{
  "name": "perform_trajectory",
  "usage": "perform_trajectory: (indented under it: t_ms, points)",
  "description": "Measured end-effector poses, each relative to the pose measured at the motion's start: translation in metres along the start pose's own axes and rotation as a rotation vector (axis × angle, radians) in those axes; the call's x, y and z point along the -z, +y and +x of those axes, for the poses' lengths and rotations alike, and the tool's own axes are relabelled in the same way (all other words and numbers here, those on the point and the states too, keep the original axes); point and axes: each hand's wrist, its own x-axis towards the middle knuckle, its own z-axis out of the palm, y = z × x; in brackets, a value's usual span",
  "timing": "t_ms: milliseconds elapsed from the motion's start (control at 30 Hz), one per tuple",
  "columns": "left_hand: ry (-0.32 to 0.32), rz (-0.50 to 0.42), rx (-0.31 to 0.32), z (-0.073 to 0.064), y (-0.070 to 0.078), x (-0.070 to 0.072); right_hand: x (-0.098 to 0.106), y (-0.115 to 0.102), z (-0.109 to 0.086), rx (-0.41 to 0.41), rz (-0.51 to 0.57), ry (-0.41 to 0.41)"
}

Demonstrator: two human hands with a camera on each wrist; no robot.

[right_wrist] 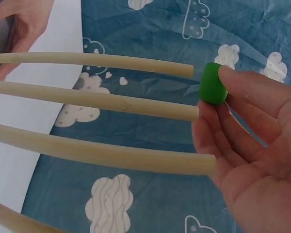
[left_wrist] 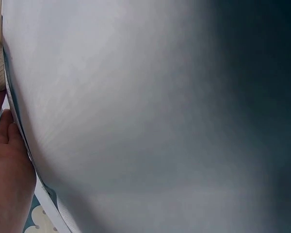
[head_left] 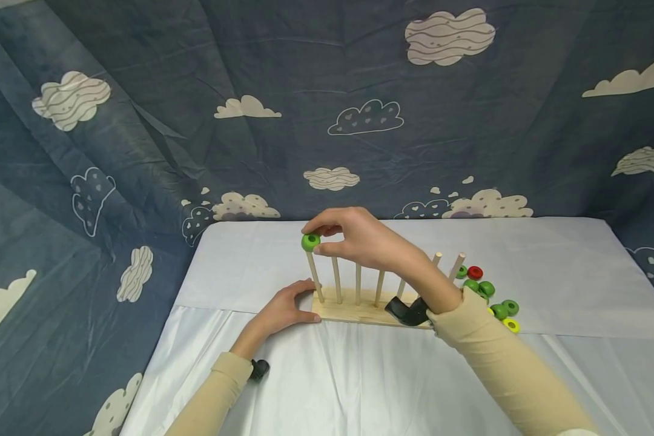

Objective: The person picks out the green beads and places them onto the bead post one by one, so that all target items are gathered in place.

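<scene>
While the left hand [head_left: 283,309] holds the wooden base [head_left: 349,312] by its left end, the right hand [head_left: 362,240] pinches a green bead [head_left: 307,245] just above the leftmost peg [head_left: 315,278]; loose beads [head_left: 487,288] lie near the right end.

The held bead [head_left: 307,246] is solid bright green. Among the loose beads, several are green [head_left: 486,288], one is red [head_left: 475,277] and at least one is yellow [head_left: 511,329]. The pegs [head_left: 358,283] and base [head_left: 354,312] are pale wood-coloured, the base showing grain. The counter [head_left: 305,387] is white. The curtain [head_left: 300,79] is dark blue-grey, printed with cream clouds, some plain, wavy-lined or spotted, and others white-outlined with little hearts. The sleeves [head_left: 501,360] are beige, the wrist cameras [head_left: 260,369] black.
</scene>
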Motion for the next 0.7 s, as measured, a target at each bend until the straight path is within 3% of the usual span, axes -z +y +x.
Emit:
perform_trajectory:
  t_ms: [700]
  points:
    - [-0.005, 0.006, 0.002, -0.001, 0.002, 0.001, -0.010, 0.007, 0.012, -0.027, -0.009, -0.103]
